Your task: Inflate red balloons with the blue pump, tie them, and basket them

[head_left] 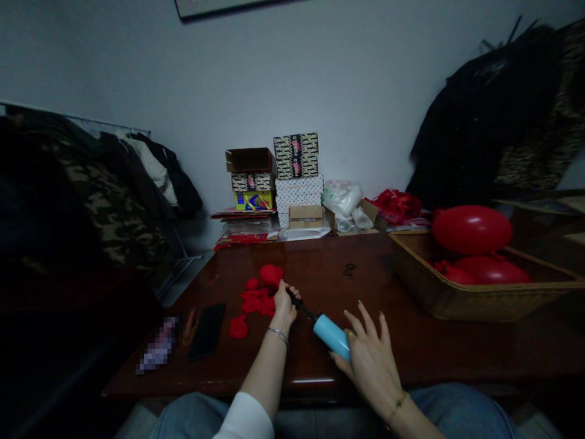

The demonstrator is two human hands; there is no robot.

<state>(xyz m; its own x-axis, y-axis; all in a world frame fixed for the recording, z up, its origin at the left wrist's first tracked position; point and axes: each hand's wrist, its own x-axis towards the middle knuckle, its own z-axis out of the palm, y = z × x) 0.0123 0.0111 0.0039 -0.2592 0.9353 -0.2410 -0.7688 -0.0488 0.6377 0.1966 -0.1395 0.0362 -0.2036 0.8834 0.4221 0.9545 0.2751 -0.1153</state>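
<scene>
A light-blue balloon pump (329, 336) with a black rod lies slantwise between my hands, above the table. My left hand (286, 303) is closed around the black end of the pump. A small, partly swollen red balloon (270, 275) is just beyond that fist; whether it is fitted on the pump is hidden. My right hand (372, 356) has its thumb and ringed index finger around the lower end of the blue barrel, while the other fingers spread outward. Several flat red balloons (251, 303) lie beside my left hand, with a single red balloon (238, 327) nearer me.
On the right, a wicker basket (461, 303) contains large inflated red balloons (473, 230). A dark phone (206, 331) lies left on the brown table (315, 259). Stacked boxes (299, 192) and plastic bags (342, 196) line the back. Small dark loops (350, 269) rest mid-table.
</scene>
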